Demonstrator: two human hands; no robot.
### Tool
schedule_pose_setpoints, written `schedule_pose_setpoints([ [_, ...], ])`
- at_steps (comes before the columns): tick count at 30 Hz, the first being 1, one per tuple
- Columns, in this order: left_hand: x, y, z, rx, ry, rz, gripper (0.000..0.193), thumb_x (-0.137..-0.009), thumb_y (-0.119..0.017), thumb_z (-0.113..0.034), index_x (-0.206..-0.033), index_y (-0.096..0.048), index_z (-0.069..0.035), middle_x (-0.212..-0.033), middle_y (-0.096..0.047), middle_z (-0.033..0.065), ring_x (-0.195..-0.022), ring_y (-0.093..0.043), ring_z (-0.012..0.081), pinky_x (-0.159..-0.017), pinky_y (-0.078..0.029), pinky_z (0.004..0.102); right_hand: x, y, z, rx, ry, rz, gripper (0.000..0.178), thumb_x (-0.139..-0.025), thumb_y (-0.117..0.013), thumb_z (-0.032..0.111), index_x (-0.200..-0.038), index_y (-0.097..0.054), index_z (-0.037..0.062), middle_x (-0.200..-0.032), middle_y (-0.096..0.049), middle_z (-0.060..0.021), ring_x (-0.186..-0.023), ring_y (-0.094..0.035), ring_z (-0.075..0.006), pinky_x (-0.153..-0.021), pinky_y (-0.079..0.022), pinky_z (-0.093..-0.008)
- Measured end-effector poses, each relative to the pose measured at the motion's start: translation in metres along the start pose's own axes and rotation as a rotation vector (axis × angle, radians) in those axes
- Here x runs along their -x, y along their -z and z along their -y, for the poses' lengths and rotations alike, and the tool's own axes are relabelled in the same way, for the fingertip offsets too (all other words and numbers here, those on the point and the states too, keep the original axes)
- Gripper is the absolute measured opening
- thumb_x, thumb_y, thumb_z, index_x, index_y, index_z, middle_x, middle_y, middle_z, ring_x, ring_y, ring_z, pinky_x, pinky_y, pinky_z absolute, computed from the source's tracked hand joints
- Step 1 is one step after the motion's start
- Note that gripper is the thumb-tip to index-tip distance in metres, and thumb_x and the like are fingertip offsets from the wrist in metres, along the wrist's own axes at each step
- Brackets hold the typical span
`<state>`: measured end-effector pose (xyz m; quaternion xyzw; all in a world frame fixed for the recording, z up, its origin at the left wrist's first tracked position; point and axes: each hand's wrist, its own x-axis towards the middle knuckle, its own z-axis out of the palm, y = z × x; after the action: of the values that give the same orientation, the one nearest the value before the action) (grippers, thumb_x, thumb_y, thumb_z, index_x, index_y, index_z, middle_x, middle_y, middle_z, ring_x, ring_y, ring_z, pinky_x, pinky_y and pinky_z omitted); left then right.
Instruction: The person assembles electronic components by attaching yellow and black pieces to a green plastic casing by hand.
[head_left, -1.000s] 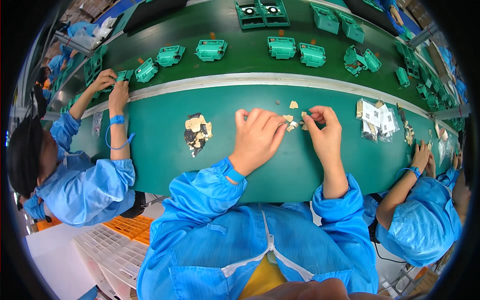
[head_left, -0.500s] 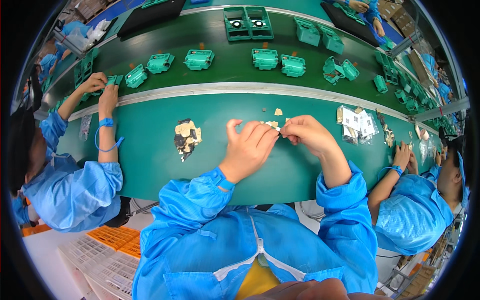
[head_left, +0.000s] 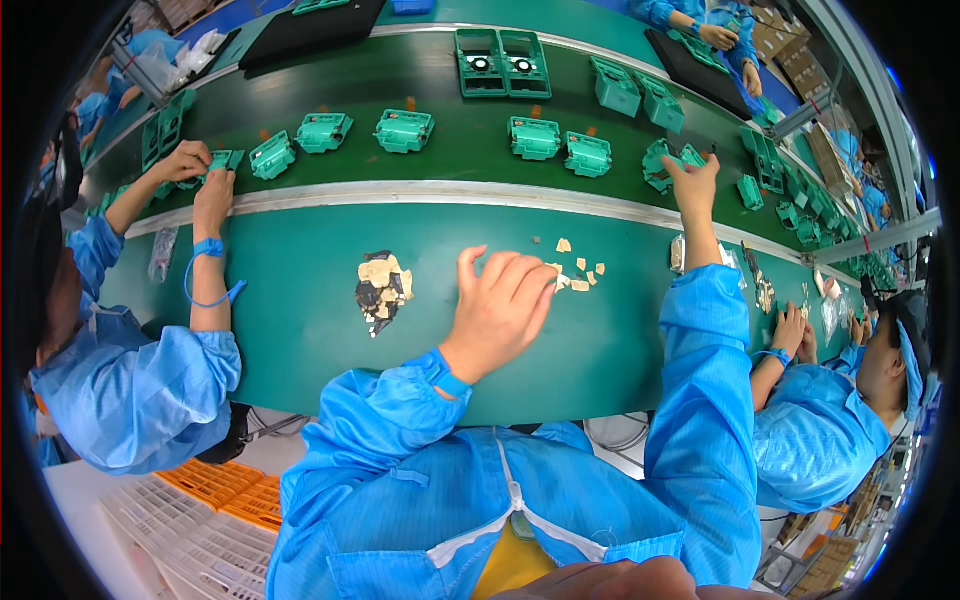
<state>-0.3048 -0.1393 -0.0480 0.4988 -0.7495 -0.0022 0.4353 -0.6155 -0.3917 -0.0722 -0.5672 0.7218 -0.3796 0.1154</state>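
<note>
My left hand [head_left: 503, 312] hovers over the near green tabletop, little finger raised. Its thumb and index finger are pinched together around a small pale piece [head_left: 562, 283]. Several flat beige pieces [head_left: 580, 286] lie loose beside the fingertips. Out at the far right, my right hand [head_left: 693, 188] reaches over the metal rail to a green plastic housing [head_left: 657, 163] with an opened lid. Thumb and index finger are spread apart there. A tiny dark bit shows by the index fingertip; whether it is held is unclear. The hand partly covers the housing.
A heap of beige and black pieces [head_left: 380, 290] lies left of my hands. More green housings [head_left: 404, 131] line the dark green belt beyond the metal rail [head_left: 440, 194]. Clear bags [head_left: 678, 253] sit partly behind my right arm. People work close on both sides.
My right hand has left the left hand's fingertips and stretched far to the right, up to the green housing. The left hand has stayed nearly in place, and more beige pieces are visible.
</note>
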Motion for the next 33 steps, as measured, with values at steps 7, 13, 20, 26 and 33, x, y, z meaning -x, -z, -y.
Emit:
schedule_pose_setpoints([
  [7, -0.004, 0.013, 0.006, 0.184, 0.138, -0.132, 0.021, -0.085, -0.075, -0.008, -0.105, -0.068, -0.009, -0.104, -0.067, 0.0077, -0.098, -0.061, 0.0291, -0.094, -0.04, 0.0435, 0.074, 0.05, 0.085, -0.418, 0.101, 0.851, 0.092, -0.084, -0.079, 0.021, -0.154, -0.026, -0.0052, -0.114, -0.072, -0.0183, -0.105, -0.069, -0.0236, -0.092, -0.054, -0.0342],
  [13, -0.01, 0.027, 0.019, 0.311, 0.273, -0.211, 0.021, -0.087, -0.072, -0.003, -0.108, -0.067, -0.003, -0.106, -0.066, 0.0127, -0.1, -0.062, 0.0284, -0.091, -0.048, 0.038, 0.167, 0.031, 0.138, -0.247, 0.389, 1.701, 0.105, -0.083, -0.084, 0.009, -0.163, -0.016, 0.0057, -0.121, -0.071, -0.0156, -0.11, -0.068, -0.0235, -0.094, -0.052, -0.0369],
  [20, 0.033, 0.061, 0.027, 0.52, 0.522, -0.093, 0.028, -0.088, -0.069, 0.002, -0.115, -0.064, 0.0, -0.115, -0.065, 0.0104, -0.11, -0.061, 0.0212, -0.098, -0.047, 0.0338, 0.202, 0.031, 0.132, -0.478, 0.529, 1.058, 0.069, -0.083, -0.081, 0.016, -0.143, -0.052, 0.0, -0.13, -0.063, -0.0165, -0.114, -0.062, -0.024, -0.096, -0.05, -0.0354],
  [26, 0.045, 0.073, 0.003, 0.392, 0.182, 0.496, 0.06, -0.077, -0.077, -0.004, -0.134, -0.057, -0.006, -0.141, -0.056, 0.0127, -0.129, -0.052, 0.0329, -0.111, -0.041, 0.0473, 0.253, 0.056, 0.087, -1.036, -0.058, 0.816, 0.009, -0.091, -0.069, 0.0, -0.1, -0.067, 0.0027, -0.109, -0.068, -0.0056, -0.1, -0.062, -0.0128, -0.087, -0.048, -0.0279],
  [33, 0.05, 0.046, -0.015, 0.174, 0.112, 0.603, 0.081, -0.071, -0.087, -0.017, -0.143, -0.051, -0.01, -0.151, -0.046, 0.0121, -0.132, -0.048, 0.0366, -0.113, -0.036, 0.0521, 0.324, 0.059, 0.07, -1.082, -0.466, 0.646, 0.004, -0.092, -0.068, -0.002, -0.093, -0.066, 0.0014, -0.098, -0.067, -0.003, -0.082, -0.058, -0.0062, -0.076, -0.045, -0.0211],
])
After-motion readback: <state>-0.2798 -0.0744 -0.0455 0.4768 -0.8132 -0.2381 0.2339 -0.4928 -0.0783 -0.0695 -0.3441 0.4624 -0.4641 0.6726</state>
